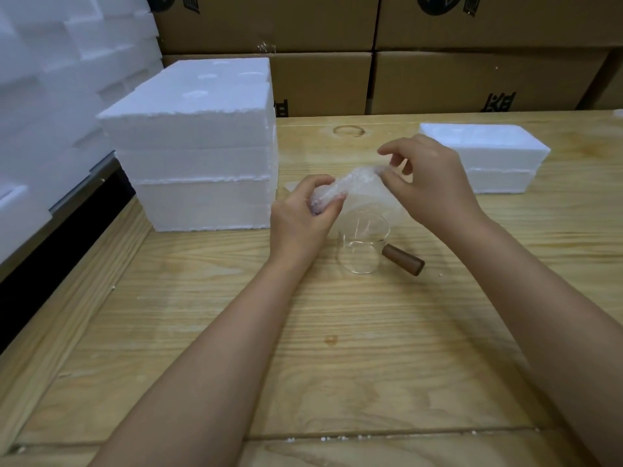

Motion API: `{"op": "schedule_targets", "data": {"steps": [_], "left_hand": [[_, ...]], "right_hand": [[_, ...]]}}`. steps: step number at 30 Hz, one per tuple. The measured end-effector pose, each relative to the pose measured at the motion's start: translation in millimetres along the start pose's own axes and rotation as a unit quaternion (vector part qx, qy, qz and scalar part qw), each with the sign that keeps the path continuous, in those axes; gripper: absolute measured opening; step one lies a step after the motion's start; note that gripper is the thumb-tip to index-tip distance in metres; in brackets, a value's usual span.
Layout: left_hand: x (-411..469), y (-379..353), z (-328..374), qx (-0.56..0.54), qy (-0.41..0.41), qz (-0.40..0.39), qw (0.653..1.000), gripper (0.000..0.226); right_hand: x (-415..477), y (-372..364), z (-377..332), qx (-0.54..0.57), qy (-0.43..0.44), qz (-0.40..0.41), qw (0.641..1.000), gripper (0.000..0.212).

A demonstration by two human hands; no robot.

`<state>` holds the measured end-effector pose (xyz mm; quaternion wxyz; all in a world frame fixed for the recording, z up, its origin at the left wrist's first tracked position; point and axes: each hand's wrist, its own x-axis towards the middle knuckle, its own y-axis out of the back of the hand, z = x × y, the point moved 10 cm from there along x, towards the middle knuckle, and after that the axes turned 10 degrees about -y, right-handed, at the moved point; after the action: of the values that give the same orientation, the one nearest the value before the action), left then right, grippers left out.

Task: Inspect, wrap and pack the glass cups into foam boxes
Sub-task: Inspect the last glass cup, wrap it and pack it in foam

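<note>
Opening out a crumpled piece of clear bubble wrap looks to be the step in hand. The left hand grips one end with its fingers curled round it. The right hand pinches the other end between thumb and fingertips, so the wrap hangs in the air between them. The glass cup, not yet wrapped, stands upright on the table just below the wrap, about midway between the left and right edges, its brown wooden handle pointing right and toward the near edge. Next, I judge, the wrap must be spread and brought round the cup without tipping it. Bare table lies toward the near edge. A stack of foam boxes stands by the far left edge and a lower foam box toward the far right, both well apart from the cup.
</note>
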<state>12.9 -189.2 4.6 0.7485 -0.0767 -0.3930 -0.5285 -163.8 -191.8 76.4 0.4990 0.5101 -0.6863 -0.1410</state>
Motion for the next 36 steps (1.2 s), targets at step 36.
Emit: {"op": "schedule_targets", "data": {"steps": [36], "left_hand": [[2,-8,1,-0.225,0.124,0.054,0.965,0.010]], "right_hand": [[-40,23,8,0.190,-0.092,0.001,0.978,0.012]]}}
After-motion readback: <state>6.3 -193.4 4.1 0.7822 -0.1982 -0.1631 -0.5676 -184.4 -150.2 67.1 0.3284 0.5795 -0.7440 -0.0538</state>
